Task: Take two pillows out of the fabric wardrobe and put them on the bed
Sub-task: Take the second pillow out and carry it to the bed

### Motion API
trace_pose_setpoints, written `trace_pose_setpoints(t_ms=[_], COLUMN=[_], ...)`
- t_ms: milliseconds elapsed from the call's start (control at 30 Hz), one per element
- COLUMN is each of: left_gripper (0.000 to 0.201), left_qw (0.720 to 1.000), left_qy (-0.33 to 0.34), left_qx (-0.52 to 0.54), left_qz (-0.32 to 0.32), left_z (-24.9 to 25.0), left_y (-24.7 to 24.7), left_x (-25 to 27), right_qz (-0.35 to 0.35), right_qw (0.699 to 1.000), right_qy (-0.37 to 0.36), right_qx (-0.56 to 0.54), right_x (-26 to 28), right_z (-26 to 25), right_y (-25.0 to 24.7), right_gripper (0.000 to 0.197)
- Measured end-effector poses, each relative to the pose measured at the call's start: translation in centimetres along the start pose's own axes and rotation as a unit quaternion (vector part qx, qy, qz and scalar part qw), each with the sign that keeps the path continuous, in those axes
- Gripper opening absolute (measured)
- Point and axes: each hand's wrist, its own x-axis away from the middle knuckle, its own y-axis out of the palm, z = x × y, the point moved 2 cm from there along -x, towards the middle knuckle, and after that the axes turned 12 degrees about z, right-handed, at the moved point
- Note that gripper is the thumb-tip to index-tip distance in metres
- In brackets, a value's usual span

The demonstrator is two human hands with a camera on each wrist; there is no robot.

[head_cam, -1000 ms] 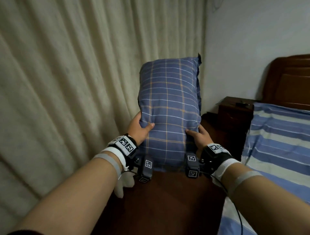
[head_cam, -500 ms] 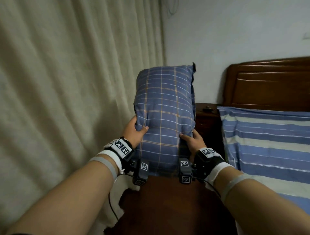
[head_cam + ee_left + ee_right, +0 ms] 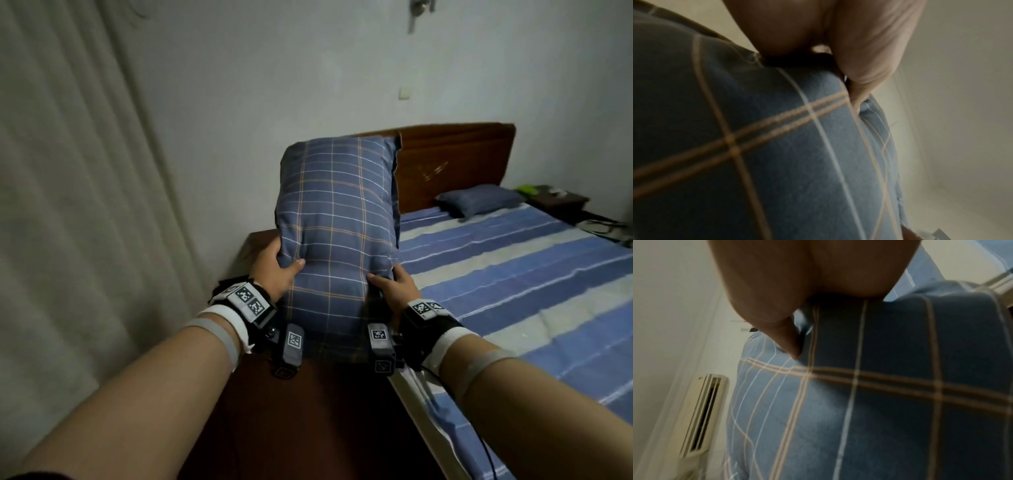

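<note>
A blue plaid pillow (image 3: pixel 337 219) stands on end in the air in front of me, at the bed's left edge. My left hand (image 3: pixel 279 270) grips its left side, thumb on the front. My right hand (image 3: pixel 394 286) grips its right side the same way. Both wrist views are filled by the same plaid pillow (image 3: pixel 777 154) (image 3: pixel 869 394), with the thumb of each hand pressed into it. The bed (image 3: pixel 513 274) has a blue-and-white striped sheet and a brown wooden headboard (image 3: pixel 452 164). A second blue pillow (image 3: pixel 479 202) lies at its head on the far side.
A dark wooden nightstand (image 3: pixel 253 246) stands behind and below the held pillow. Cream curtains (image 3: pixel 78 205) hang along the left. Another nightstand (image 3: pixel 555 198) with small items stands beyond the bed. An air conditioner (image 3: pixel 701 415) shows in the right wrist view.
My view has swung right: the curtains slid left and much more of the bed, its headboard and the second pillow came into sight. Both hands keep the same grip on the pillow.
</note>
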Motion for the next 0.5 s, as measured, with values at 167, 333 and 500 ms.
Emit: trace_pose_setpoints(t_ms=[167, 333, 500], left_gripper=[0.046, 0.047, 0.047], left_qw=[0.998, 0.996, 0.996], left_qy=[0.006, 0.023, -0.002], left_qx=[0.025, 0.018, 0.005], left_qz=[-0.063, -0.081, -0.091], left_z=[-4.9, -9.3, -13.2], left_y=[7.3, 13.8, 18.3], left_x=[-11.1, -24.4, -37.2], right_qz=[0.061, 0.081, 0.088], right_qw=[0.998, 0.995, 0.992], right_qy=[-0.006, 0.027, 0.06], right_qx=[-0.018, -0.061, -0.066], right_x=[-11.0, -25.9, -39.4], right_z=[1.6, 3.6, 4.3], right_y=[2.6, 7.8, 13.1], right_gripper=[0.036, 0.033, 0.047])
